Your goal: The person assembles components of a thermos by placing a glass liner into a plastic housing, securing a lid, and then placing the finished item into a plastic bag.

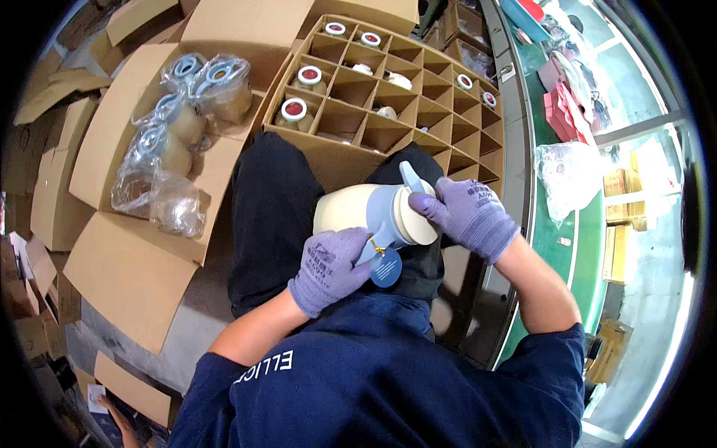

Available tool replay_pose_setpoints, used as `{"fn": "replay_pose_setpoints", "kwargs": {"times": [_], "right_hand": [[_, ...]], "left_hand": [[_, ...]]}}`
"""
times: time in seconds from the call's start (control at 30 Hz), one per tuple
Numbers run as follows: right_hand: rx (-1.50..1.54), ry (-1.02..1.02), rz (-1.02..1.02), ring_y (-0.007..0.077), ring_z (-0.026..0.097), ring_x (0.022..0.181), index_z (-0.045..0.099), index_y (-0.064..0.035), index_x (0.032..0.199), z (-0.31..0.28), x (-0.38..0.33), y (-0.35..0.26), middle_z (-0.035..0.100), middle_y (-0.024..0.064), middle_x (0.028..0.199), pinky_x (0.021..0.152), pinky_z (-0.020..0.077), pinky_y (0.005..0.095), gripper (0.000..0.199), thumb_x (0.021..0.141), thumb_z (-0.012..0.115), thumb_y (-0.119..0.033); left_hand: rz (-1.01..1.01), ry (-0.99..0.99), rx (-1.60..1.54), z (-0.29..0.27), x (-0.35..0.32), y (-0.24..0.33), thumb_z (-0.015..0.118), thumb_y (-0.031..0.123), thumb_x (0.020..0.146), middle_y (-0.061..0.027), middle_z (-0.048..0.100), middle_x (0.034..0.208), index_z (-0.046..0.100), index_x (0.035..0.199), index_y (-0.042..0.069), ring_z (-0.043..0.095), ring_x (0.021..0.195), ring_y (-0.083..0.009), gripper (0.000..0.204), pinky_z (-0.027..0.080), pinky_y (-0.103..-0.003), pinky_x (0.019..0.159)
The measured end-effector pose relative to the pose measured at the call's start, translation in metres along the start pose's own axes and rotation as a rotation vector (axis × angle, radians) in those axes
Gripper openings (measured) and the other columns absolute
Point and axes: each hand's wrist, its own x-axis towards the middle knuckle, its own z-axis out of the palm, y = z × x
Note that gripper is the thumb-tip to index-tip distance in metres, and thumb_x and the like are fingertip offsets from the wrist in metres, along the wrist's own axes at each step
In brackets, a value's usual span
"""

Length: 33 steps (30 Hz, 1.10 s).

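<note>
Head | left hand [328, 269]: fingers curled, gripping jug [345, 209] | right hand [473, 216]: bent inward, fingers holding lid [415, 222]

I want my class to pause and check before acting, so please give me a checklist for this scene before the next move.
1. Both purple knit gloves worn: ok, on the left hand and right hand.
2. Rounded cream-and-blue jug held: ok, the left hand grips it.
3. Right hand clear of the round cream lid: not ok, its thumb overlaps it.
4. Lid fully seated: cannot tell, partly covered.
5. Round dark-blue tag present: ok, beside a gold tie.
6. Brown cardboard box with plastic-wrapped jugs open: ok.
</note>
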Motion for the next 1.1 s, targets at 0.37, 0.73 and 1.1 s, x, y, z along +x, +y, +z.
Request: {"fn": "replay_pose_setpoints", "kwargs": {"times": [0.37, 0.73, 1.1], "right_hand": [[-0.159, 0.035, 0.024, 0.0385, 0.061, 0.115, 0.055, -0.0025, 0.136, 0.007, 0.012, 0.008, 0.061, 0.0206, 0.119, 0.092, 0.052, 0.0441, 0.075, 0.08, 0.073, -0.05], [-0.024, 0.069, -0.098, 0.0423, 0.07, 0.089, 0.039, 0.0077, 0.145, 0.03, 0.007, 0.026, 0.068, 0.0303, 0.092, 0.08, 0.0562, 0.047, 0.09, 0.088, 0.069, -0.055], [-0.314, 0.516, -0.865, 0.0333, 0.064, 0.097, 0.058, -0.0211, 0.137, 0.032, -0.014, 0.037, 0.056, 0.0162, 0.125, 0.083, 0.0557, 0.0432, 0.069, 0.074, 0.075, -0.045]], "left_hand": [[-0.065, -0.025, -0.05, 0.0, 0.008, 0.007, 0.077, 0.029, 0.082, -0.0167, 0.068, 0.076, 0.07, 0.103, 0.004, 0.069, 0.068, -0.033, 0.034, 0.053, -0.039, 0.063], [-0.03, -0.125, 0.02, -0.001, 0.01, 0.006, 0.075, 0.031, 0.082, -0.0178, 0.067, 0.081, 0.069, 0.101, 0.004, 0.069, 0.075, -0.0366, 0.033, 0.053, -0.042, 0.067], [0.107, -0.172, -0.092, -0.032, 0.032, -0.017, 0.08, 0.031, 0.077, -0.0152, 0.07, 0.081, 0.072, 0.096, 0.006, 0.07, 0.074, -0.0347, 0.032, 0.054, -0.041, 0.066]]}}
